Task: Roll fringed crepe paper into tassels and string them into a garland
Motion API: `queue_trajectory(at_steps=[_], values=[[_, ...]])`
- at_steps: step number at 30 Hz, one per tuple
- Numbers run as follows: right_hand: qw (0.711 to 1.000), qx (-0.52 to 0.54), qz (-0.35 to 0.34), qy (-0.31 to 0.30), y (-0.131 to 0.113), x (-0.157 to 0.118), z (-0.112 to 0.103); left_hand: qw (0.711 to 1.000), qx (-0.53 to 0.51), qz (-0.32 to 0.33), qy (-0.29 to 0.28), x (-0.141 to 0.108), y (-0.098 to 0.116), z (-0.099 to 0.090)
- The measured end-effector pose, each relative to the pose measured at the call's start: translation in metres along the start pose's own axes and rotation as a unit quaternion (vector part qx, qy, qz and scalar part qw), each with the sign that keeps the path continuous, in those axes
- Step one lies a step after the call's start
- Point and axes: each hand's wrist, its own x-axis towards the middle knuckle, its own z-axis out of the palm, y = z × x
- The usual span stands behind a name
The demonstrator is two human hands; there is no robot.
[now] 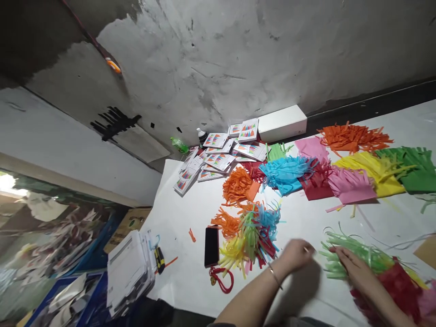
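Note:
My left hand (296,254), with a bangle at the wrist, is closed above the white table (185,272); what its fingers pinch is too small to make out. To its right, my right hand (352,268) lies over green fringed paper (354,250), its thumb and fingertips pressed together at the fringe's left side. Dark red paper (398,290) lies under and beside my right forearm, with a bit of yellow and pink at its edge. Left of my left hand sits a pile of mixed tassels (250,236) in orange, green, yellow, blue and red.
Fringed paper stacks, blue (288,175), orange (354,137) and pink (352,184), run along the back. Printed packs (220,161) and a white box (282,123) stand near the wall. A phone (211,246), red cord (225,288) and yellow-black cutter (159,260) lie left.

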Motion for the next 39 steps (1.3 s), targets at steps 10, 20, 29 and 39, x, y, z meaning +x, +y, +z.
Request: queue_trajectory(at_steps=[10, 20, 29, 39], values=[[0.988, 0.009, -0.040, -0.149, -0.019, -0.007, 0.064, 0.974, 0.170, 0.082, 0.127, 0.004, -0.067, -0.101], [0.972, 0.113, -0.027, -0.205, -0.060, 0.000, 0.093, 0.908, 0.069, 0.327, 0.252, -0.100, -0.057, -0.021], [0.974, 0.057, -0.141, -0.168, -0.102, -0.041, 0.058, 0.943, 0.005, 0.250, 0.218, -0.129, -0.027, -0.045], [0.983, 0.080, -0.115, -0.120, -0.115, -0.054, 0.034, 0.975, -0.022, 0.021, 0.222, -0.124, -0.029, -0.044]])
